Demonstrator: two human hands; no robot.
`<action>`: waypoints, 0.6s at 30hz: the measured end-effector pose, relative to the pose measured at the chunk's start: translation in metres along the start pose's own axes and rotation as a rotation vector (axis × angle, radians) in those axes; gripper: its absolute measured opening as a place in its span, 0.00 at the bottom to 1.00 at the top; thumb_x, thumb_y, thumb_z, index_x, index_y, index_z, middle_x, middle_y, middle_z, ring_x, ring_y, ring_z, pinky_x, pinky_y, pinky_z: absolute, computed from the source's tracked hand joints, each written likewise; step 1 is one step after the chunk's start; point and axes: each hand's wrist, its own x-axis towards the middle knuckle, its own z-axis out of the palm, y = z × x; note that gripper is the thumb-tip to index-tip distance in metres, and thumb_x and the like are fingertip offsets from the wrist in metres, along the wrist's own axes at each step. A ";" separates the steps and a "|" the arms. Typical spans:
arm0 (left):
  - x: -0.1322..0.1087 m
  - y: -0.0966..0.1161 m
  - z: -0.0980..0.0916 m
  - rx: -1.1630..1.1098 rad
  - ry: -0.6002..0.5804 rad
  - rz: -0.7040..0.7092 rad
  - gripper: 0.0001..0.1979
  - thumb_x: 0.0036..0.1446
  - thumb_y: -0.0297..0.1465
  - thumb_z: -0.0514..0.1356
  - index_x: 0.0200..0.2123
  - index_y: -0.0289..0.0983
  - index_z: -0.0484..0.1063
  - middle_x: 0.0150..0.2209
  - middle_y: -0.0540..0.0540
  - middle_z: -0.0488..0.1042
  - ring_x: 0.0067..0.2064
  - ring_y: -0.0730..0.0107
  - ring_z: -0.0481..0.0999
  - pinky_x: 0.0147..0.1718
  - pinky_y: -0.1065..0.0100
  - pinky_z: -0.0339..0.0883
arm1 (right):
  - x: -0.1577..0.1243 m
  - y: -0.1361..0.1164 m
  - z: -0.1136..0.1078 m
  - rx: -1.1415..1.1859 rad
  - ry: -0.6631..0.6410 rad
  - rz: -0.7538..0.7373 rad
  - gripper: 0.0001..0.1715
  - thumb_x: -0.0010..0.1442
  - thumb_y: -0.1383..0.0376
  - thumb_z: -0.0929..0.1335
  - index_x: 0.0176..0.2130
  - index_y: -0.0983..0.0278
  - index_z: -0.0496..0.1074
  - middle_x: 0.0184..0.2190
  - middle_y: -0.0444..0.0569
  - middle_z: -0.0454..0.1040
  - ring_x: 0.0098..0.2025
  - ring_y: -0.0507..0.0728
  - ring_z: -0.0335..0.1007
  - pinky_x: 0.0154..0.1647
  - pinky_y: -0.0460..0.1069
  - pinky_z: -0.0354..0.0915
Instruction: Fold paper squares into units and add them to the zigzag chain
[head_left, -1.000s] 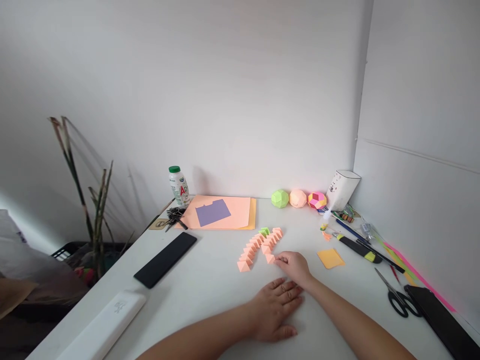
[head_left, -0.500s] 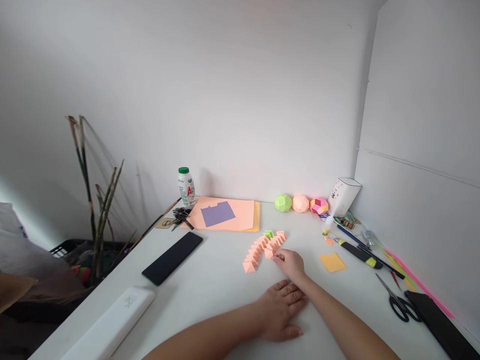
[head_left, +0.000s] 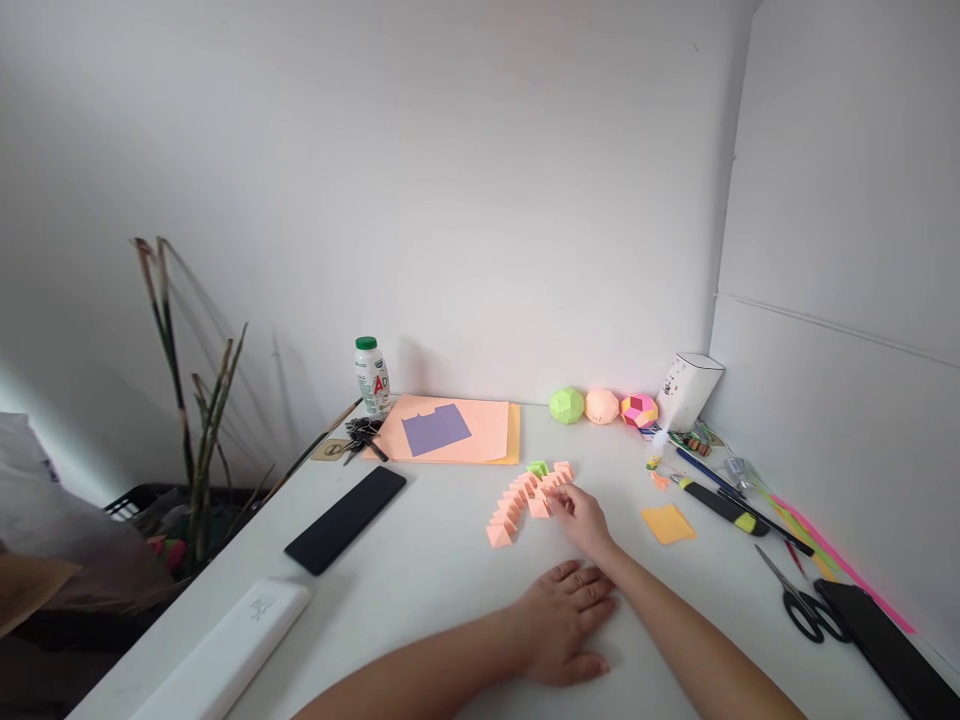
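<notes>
My right hand [head_left: 583, 520] reaches in from the right, thumb and fingertips pinched at a peach folded paper piece in the shorter row [head_left: 538, 508]. The fingers partly cover that row. Left of it runs a longer curved row of similar peach pointed paper pieces [head_left: 499, 535]. A few green folded pieces [head_left: 537, 468] sit at the far end between the two rows. My left hand [head_left: 566, 622] lies palm down on the white table [head_left: 450, 620], fingers stretched out and empty, close to my right wrist.
Peach sheets [head_left: 487, 425] with a purple paper [head_left: 435, 430] lie at the back. Three paper balls [head_left: 602, 406] line the wall. On the right are an orange paper square [head_left: 667, 524], a cutter [head_left: 720, 503] and scissors [head_left: 802, 605]; on the left, a black slab [head_left: 346, 520] and white box [head_left: 232, 650].
My right hand has shifted slightly away from me along the shorter row, off the nearest peach piece. My left hand stays flat in place.
</notes>
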 end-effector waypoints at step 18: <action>0.000 -0.004 0.003 -0.043 -0.010 -0.002 0.33 0.60 0.46 0.42 0.63 0.33 0.45 0.65 0.38 0.43 0.65 0.56 0.41 0.62 0.53 0.34 | 0.025 -0.008 -0.007 0.006 -0.166 -0.115 0.13 0.55 0.67 0.59 0.22 0.63 0.66 0.17 0.40 0.66 0.18 0.51 0.60 0.21 0.44 0.57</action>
